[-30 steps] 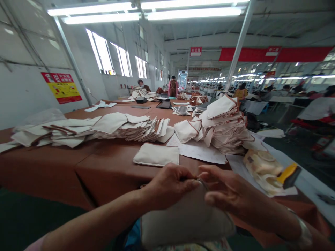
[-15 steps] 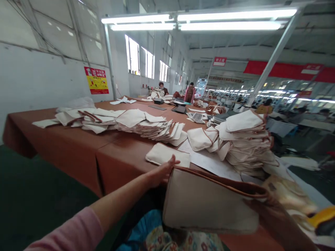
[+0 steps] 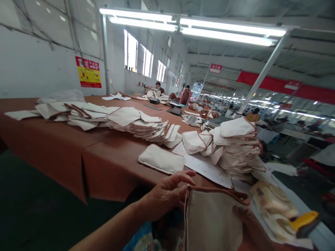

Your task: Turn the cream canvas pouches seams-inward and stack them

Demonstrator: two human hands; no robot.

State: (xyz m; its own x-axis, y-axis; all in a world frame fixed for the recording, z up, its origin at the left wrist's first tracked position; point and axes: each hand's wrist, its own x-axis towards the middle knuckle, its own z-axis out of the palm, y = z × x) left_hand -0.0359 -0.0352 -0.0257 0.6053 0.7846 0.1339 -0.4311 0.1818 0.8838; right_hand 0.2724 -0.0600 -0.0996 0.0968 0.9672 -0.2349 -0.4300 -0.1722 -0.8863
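A cream fabric pouch [image 3: 213, 218] with brown edging is held upright close in front of me, its brown-trimmed opening at the top. My left hand [image 3: 167, 195] grips the pouch's upper left corner, fingers bent around the edge. On the opposite side, my right hand [image 3: 250, 223] has hold of the pouch, with the fingers lying over its front face; part of that hand is dim and blurred. Just beyond my left hand, a single flat cream pouch [image 3: 161, 158] lies on the brown-covered table [image 3: 115, 157].
A tall stack of cream pouches [image 3: 235, 150] rises to the right, beside a white sheet [image 3: 204, 167]. A long row of overlapping pouches [image 3: 125, 116] stretches left. A yellow-handled tool [image 3: 305, 220] lies by a plastic-wrapped bundle [image 3: 273, 198]. Other people are farther back.
The held pouch has turned from lying broadside to a more upright, narrower view. My right hand has come round onto its front face. The camera view has shifted and tilted slightly.
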